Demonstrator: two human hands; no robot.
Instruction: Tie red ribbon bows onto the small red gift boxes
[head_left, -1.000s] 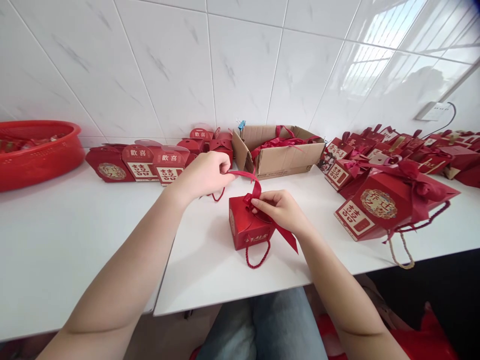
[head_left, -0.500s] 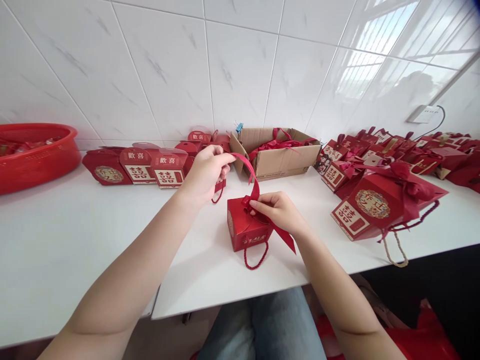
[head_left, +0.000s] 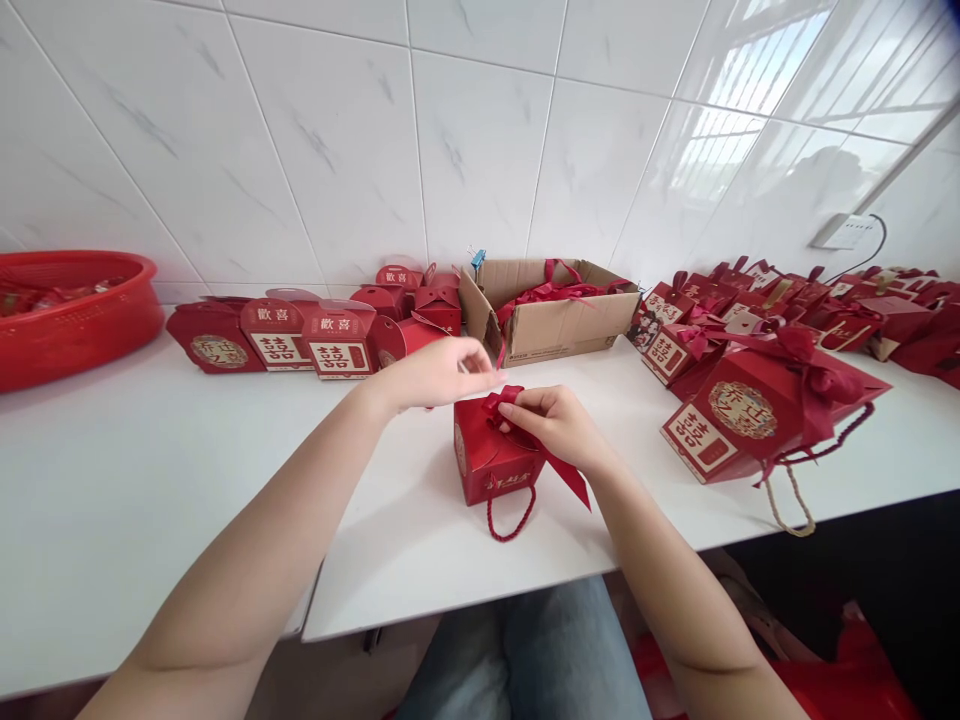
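A small red gift box (head_left: 487, 480) rests on the white table in front of me, its twisted cord handle (head_left: 511, 535) hanging down the near side. Red ribbon (head_left: 566, 478) is gathered in a loop on its top, with one tail trailing to the right. My right hand (head_left: 555, 425) pinches the gathered ribbon against the lid. Just above the box's far left edge is my left hand (head_left: 450, 375), slightly blurred, thumb and finger together. A short bit of ribbon shows above those fingertips, so they appear to grip the other tail.
Behind stands an open cardboard carton (head_left: 570, 335) of ribbons. Several red boxes (head_left: 274, 335) line the wall at left, near a red plastic basin (head_left: 82, 320). At right lie a larger bow-tied box (head_left: 739, 410) and many finished-looking boxes (head_left: 817, 310). The table edge (head_left: 465, 610) is close to my lap.
My left hand has come down and right toward the box, and the ribbon tail it held stretched up is lowered. My right hand keeps its pinch in the same place.
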